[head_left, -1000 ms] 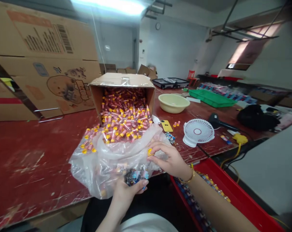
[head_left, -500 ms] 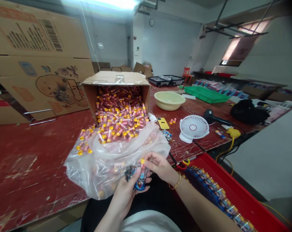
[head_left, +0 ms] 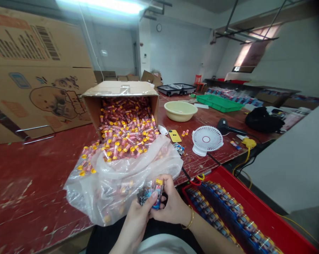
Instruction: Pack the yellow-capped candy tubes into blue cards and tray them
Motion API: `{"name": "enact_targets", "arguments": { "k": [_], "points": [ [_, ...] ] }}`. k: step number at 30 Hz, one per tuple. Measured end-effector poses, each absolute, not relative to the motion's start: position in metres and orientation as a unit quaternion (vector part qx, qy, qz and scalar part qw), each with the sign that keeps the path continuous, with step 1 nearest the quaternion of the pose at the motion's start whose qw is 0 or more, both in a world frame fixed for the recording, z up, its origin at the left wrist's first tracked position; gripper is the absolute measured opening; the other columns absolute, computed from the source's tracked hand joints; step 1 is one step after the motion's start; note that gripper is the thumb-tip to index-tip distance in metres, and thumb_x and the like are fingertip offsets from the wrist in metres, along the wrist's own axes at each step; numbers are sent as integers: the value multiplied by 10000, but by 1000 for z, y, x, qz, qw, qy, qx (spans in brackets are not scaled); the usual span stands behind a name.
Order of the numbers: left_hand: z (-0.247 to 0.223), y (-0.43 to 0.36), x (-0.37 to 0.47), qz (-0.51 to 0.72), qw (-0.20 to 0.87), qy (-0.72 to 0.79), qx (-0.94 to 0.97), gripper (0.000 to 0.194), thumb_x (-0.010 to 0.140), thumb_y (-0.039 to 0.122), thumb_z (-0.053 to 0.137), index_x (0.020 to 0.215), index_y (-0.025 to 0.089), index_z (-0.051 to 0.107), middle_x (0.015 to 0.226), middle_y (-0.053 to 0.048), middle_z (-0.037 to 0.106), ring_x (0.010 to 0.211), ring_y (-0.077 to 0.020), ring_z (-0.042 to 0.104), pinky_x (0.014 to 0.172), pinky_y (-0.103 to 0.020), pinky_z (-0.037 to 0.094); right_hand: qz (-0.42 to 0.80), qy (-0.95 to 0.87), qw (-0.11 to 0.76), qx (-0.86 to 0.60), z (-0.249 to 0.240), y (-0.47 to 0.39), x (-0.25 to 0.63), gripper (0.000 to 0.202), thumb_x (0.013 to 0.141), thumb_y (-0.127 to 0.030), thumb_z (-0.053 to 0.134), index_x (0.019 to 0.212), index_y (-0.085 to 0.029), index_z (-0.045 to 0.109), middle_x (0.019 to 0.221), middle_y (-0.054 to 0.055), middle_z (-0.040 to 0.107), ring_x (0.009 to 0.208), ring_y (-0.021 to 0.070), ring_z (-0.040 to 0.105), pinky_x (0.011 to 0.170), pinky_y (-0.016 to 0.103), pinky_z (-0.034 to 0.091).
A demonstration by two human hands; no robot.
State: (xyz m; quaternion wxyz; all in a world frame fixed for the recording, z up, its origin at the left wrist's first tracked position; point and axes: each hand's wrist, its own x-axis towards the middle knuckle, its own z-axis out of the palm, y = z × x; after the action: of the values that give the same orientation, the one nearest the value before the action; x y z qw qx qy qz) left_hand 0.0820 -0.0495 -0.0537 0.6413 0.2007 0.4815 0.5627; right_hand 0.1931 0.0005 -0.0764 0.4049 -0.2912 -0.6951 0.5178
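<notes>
Low in the middle, my left hand [head_left: 140,210] grips a dark-blue printed packet [head_left: 146,194], thumb lying across its front. Against the packet stands a small clear tube with a yellow cap [head_left: 159,182]. My right hand [head_left: 172,203] is closed around the tube and the packet's right side, its fingertips partly hidden behind them. Just beyond my hands, a translucent plastic bag [head_left: 114,185] spills over the table edge. It leads into an open carton [head_left: 122,86] on its side, heaped with pink-filled, yellow-capped tubes [head_left: 127,132].
A red tray [head_left: 257,208] at lower right holds rows of blue packets with yellow-capped tubes [head_left: 228,201]. On the red table are a white fan [head_left: 207,138], a yellow phone [head_left: 174,136], a cream basin [head_left: 180,110] and a green tray [head_left: 220,103]. A large carton [head_left: 40,81] stands left.
My right hand has moved from pinching the tube's yellow cap to wrapping around the tube and packet. The tube sits lower beside the packet. The view has shifted slightly.
</notes>
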Motion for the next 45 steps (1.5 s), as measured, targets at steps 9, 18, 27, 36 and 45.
{"name": "enact_targets", "arguments": {
  "k": [9,18,27,36,45],
  "points": [
    [-50,-48,86,560,658,470,180,361,613,437,790,780,120,747,752,-84,763,794,-247,702,669,-261,549,454,-717,428,-313,-80,-1,196,588,553,-79,638,1021,-252,326,853,-25,502,608,79,490,493,188,405],
    [-51,-46,82,556,644,492,184,340,713,397,717,928,133,720,915,-72,773,989,-303,665,713,-319,579,432,-710,443,-336,-81,11,206,638,568,-162,726,1061,-244,331,976,17,499,799,143,540,674,260,488],
    [-75,-31,82,500,667,515,201,451,656,382,767,1043,170,673,1090,-107,731,1053,-343,637,730,-370,601,81,-579,269,-765,-175,32,474,561,530,-442,726,927,-192,419,1007,85,496,985,299,519,848,448,433],
    [-88,-16,93,467,693,516,189,433,560,446,812,886,175,724,961,-76,772,1059,-328,634,726,-336,613,64,-510,189,-837,-241,-24,509,551,504,-445,746,904,-227,437,1328,160,398,1232,378,380,939,534,321],
    [-81,-22,98,474,662,528,241,378,667,344,766,988,154,705,1046,-111,746,971,-320,675,698,-361,603,56,-534,181,-824,-231,-16,499,856,549,-582,680,1242,-201,353,1440,185,273,1317,379,291,981,561,285]
  ]
}}
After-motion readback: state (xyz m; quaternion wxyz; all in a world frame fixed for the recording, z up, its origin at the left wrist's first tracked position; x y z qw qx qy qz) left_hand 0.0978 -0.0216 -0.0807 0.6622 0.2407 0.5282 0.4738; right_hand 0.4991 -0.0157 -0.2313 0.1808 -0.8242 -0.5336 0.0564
